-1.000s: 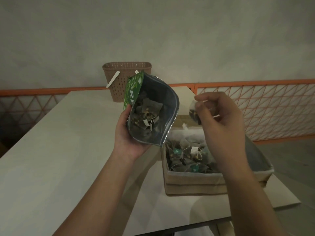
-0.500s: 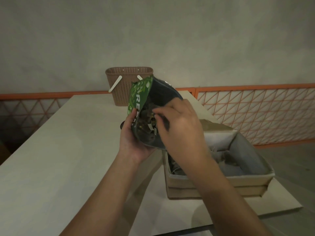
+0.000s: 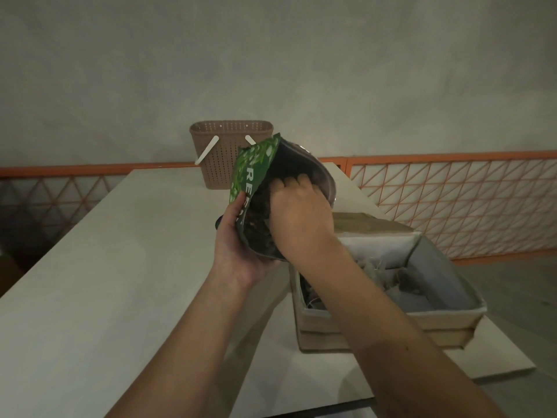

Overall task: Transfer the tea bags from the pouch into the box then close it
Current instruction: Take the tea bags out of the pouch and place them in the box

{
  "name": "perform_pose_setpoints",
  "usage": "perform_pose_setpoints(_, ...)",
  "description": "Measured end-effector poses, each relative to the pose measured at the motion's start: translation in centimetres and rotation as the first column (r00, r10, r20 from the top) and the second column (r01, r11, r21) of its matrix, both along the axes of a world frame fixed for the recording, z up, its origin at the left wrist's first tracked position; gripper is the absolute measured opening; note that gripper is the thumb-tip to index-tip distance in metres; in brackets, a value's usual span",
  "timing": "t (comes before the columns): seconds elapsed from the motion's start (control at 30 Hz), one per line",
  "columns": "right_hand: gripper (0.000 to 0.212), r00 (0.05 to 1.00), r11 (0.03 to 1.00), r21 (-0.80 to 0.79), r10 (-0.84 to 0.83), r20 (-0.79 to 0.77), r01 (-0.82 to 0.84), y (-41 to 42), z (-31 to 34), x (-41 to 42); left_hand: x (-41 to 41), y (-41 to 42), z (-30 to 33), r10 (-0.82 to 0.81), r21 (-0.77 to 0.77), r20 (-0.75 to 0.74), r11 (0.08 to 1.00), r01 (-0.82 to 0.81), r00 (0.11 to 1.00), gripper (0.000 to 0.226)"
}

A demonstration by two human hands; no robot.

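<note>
My left hand (image 3: 233, 239) grips a green pouch (image 3: 256, 167) from below, its open mouth tilted toward me above the table. Dark tea bags (image 3: 256, 227) fill the pouch. My right hand (image 3: 297, 212) reaches into the mouth, its fingertips buried among the tea bags; I cannot see whether it holds one. Below and to the right stands an open beige box (image 3: 437, 319) with several tea bags (image 3: 404, 276) lying inside. Its lid flap (image 3: 361, 226) stands open at the back.
A brown perforated basket (image 3: 229, 152) with white handles stands at the table's far edge. The box rests on a flat board (image 3: 497, 357) near the table's right edge. An orange railing (image 3: 452, 155) with mesh runs behind.
One second ago my right hand pinched a tea bag above the box. It has since let that go and moved left into the pouch, going deeper over the last half second.
</note>
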State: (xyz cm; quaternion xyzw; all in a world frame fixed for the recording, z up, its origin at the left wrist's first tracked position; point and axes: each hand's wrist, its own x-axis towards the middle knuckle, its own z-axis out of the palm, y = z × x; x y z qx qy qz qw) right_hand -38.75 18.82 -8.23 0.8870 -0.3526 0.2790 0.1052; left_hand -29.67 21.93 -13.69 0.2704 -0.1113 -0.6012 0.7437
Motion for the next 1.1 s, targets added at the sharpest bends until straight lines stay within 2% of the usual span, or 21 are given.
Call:
perform_pose_setpoints(0.07, 0.026, 0.982, 0.994, 0.051, 0.082, 0.172, -0.092, 0.0, -0.1, -0.6, 0.2, -0.2, -0.2, 0.011, 0.011, 0.007, 1.000, -0.011, 1.000, 0.048)
perform_pose_setpoints(0.13, 0.017, 0.924, 0.975, 0.090, 0.159, 0.348, -0.202, 0.2, 0.1, -1.4, 0.2, -0.2, -0.3, 0.019, 0.007, 0.024, 1.000, -0.019, 1.000, 0.052)
perform_pose_setpoints(0.23, 0.006, 0.755, 0.926, 0.118, 0.214, 0.620, -0.359, 0.6, 0.6, -3.2, 0.0, -0.3, -0.1, 0.000, -0.009, 0.021, 1.000, 0.000, 1.000, 0.054)
perform_pose_setpoints(0.33, 0.008, 0.572, 0.878, 0.152, 0.157, 0.805, -0.455, 0.5, 1.2, -5.2, 0.1, -0.6, -0.1, -0.024, -0.025, -0.008, 0.999, 0.024, 1.000, 0.055)
perform_pose_setpoints(0.5, 0.015, 0.310, 0.859, 0.010, 0.174, 0.935, -0.512, 0.4, 2.3, -8.4, 0.4, -0.8, -0.4, -0.069, -0.063, -0.055, 0.996, 0.065, 0.996, 0.053)
perform_pose_setpoints(0.53, 0.015, 0.293, 0.864, -0.004, 0.175, 0.940, -0.504, 0.3, 2.3, -9.0, 0.5, -0.8, -0.5, -0.078, -0.062, -0.056, 0.995, 0.074, 0.995, 0.053)
perform_pose_setpoints(0.63, 0.014, 0.354, 0.870, 0.056, 0.140, 0.925, -0.491, -0.3, 1.7, -9.9, 0.6, -1.0, -0.6, -0.083, -0.055, -0.052, 0.995, 0.080, 0.995, 0.054)
perform_pose_setpoints(0.67, 0.013, 0.347, 0.871, 0.059, 0.131, 0.929, -0.488, -0.3, 1.5, -10.1, 0.6, -1.0, -0.6, -0.090, -0.057, -0.057, 0.995, 0.087, 0.994, 0.054)
perform_pose_setpoints(0.77, 0.014, 0.185, 0.888, -0.043, 0.143, 0.972, -0.457, -0.1, 1.0, -10.7, 0.6, -1.0, -0.8, -0.102, -0.077, -0.066, 0.992, 0.097, 0.993, 0.054)
perform_pose_setpoints(0.8, 0.016, 0.165, 0.891, -0.055, 0.144, 0.976, -0.452, -0.2, 0.7, -10.9, 0.5, -1.0, -0.8, -0.100, -0.083, -0.066, 0.992, 0.094, 0.993, 0.054)
perform_pose_setpoints(0.83, 0.018, 0.187, 0.891, -0.035, 0.133, 0.973, -0.453, -0.4, 0.4, -11.1, 0.5, -0.9, -0.7, -0.099, -0.089, -0.066, 0.992, 0.093, 0.993, 0.055)
perform_pose_setpoints(0.87, 0.020, 0.255, 0.893, 0.017, 0.111, 0.960, -0.449, -0.8, -0.2, -11.1, 0.5, -1.0, -0.8, -0.099, -0.090, -0.064, 0.992, 0.093, 0.993, 0.055)
perform_pose_setpoints(0.97, 0.023, 0.595, 0.901, 0.246, 0.016, 0.803, -0.357, -2.3, -2.3, -11.1, 0.6, -1.2, -0.8, -0.098, -0.067, -0.044, 0.993, 0.095, 0.994, 0.056)
perform_pose_setpoints(1.0, 0.024, 0.679, 0.899, 0.309, -0.018, 0.734, -0.310, -2.5, -2.9, -11.0, 0.6, -1.3, -0.8, -0.097, -0.061, -0.042, 0.994, 0.094, 0.994, 0.055)
perform_pose_setpoints(1.03, 0.023, 0.728, 0.897, 0.348, -0.044, 0.684, -0.273, -2.5, -3.3, -10.8, 0.6, -1.3, -0.9, -0.094, -0.057, -0.045, 0.994, 0.092, 0.995, 0.055)
perform_pose_setpoints(1.1, 0.021, 0.754, 0.898, 0.365, -0.059, 0.654, -0.246, -2.1, -3.8, -10.3, 0.5, -1.4, -0.9, -0.095, -0.052, -0.059, 0.994, 0.092, 0.994, 0.055)
